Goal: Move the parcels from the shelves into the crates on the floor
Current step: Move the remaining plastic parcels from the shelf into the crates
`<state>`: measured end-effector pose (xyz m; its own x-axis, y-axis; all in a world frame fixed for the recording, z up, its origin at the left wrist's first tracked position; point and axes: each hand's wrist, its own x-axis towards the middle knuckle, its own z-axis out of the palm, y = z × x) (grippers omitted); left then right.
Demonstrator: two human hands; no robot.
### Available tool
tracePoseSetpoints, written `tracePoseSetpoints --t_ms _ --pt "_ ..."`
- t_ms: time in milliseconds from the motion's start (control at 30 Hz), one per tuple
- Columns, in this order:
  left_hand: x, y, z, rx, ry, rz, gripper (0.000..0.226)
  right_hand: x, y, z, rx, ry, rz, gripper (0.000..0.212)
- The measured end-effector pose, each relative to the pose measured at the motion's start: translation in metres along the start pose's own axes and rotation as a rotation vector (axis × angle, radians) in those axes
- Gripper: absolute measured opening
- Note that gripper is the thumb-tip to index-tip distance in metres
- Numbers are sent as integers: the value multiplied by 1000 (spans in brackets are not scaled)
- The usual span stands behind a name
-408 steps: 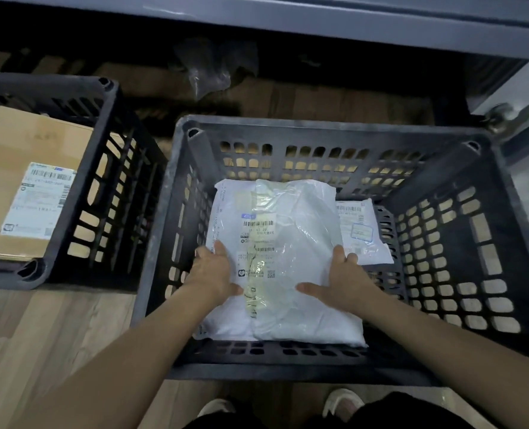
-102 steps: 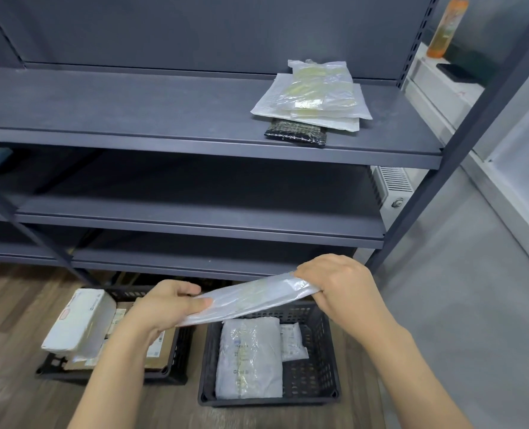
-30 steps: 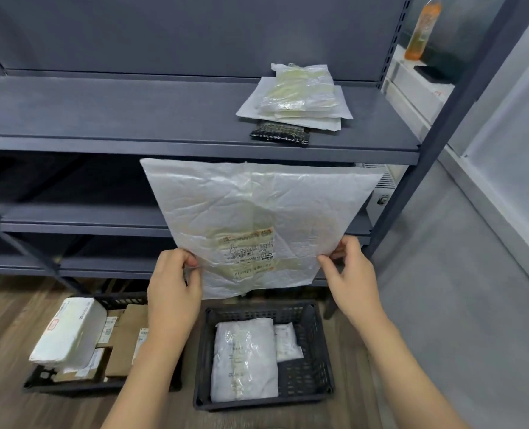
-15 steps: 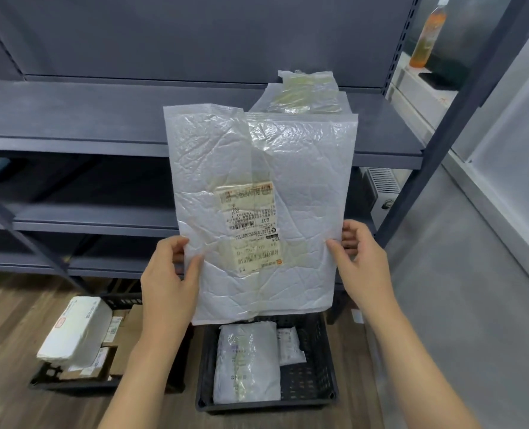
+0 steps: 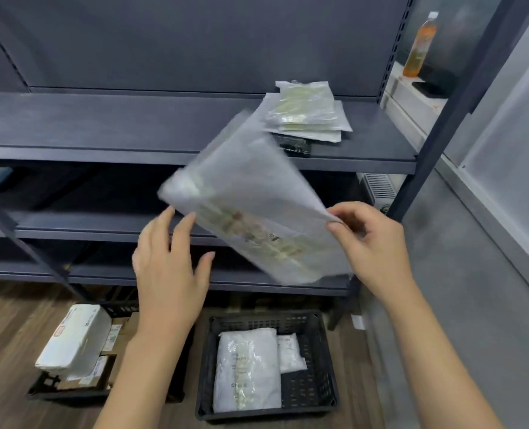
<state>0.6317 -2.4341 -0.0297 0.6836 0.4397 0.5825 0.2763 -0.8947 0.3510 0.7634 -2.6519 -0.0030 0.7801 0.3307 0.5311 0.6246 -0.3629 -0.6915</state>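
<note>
A flat white plastic mailer parcel point(image 5: 251, 205) with a printed label hangs tilted and motion-blurred in front of the shelves. My right hand point(image 5: 371, 243) pinches its right corner. My left hand point(image 5: 170, 267) is spread open just below and left of the parcel, fingertips near its lower edge; whether they touch it I cannot tell. On the floor below stands a black crate point(image 5: 316, 388) holding two white parcels point(image 5: 247, 373). To its left, a second crate point(image 5: 49, 391) holds cardboard boxes and a white parcel point(image 5: 74, 339). A stack of clear and white parcels point(image 5: 306, 113) lies on the upper shelf.
The dark metal shelf unit point(image 5: 133, 125) has three bare lower boards and an upright post point(image 5: 430, 125) at the right. A small black packet point(image 5: 294, 147) lies under the shelf stack. A bottle point(image 5: 418, 41) stands on a ledge beyond. Grey floor lies to the right.
The parcel has swung from upright and facing me to a steep tilt. My left hand has let go of its edge and opened; my right hand still pinches it.
</note>
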Motion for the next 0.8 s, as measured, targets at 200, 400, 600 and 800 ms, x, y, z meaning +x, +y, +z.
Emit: tracePoseSetpoints --t_ms 200,400,600,800 --pt "11 28 -4 112 52 306 68 6 -15 17 -341 -179 -477 18" --pt "12 33 6 62 -146 368 32 -4 -14 25 -297 -143 -498 18" --pt "4 21 0 -92 -83 78 19 -19 -9 22 -330 234 -389 23" --pt "5 13 -20 -352 127 -265 19 -49 21 26 -186 75 180 55"
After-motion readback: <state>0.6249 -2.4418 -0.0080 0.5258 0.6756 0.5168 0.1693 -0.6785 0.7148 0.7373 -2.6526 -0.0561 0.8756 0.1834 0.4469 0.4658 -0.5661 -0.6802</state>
